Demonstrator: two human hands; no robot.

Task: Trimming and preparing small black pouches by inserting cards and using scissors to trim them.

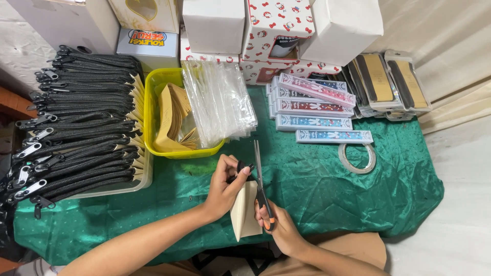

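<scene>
Over green cloth (327, 179), right hand (279, 225) grip grasping scissors (260, 179) pointing up, left hand (225, 186) clenched on pouch (244, 209)

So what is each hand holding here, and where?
Left hand pinches the beige pouch at its black top end; right hand holds scissors by the orange handles.

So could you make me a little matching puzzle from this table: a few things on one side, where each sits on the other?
Things:
1. orange-handled scissors
2. yellow plastic basket
3. roll of clear tape
4. black zipper pouches

Places:
A. far left, stacked in a tray
B. on the green cloth, right of the hands
C. in the right hand
D. holding tan paper pieces

Pairs: 1-C, 2-D, 3-B, 4-A
</scene>
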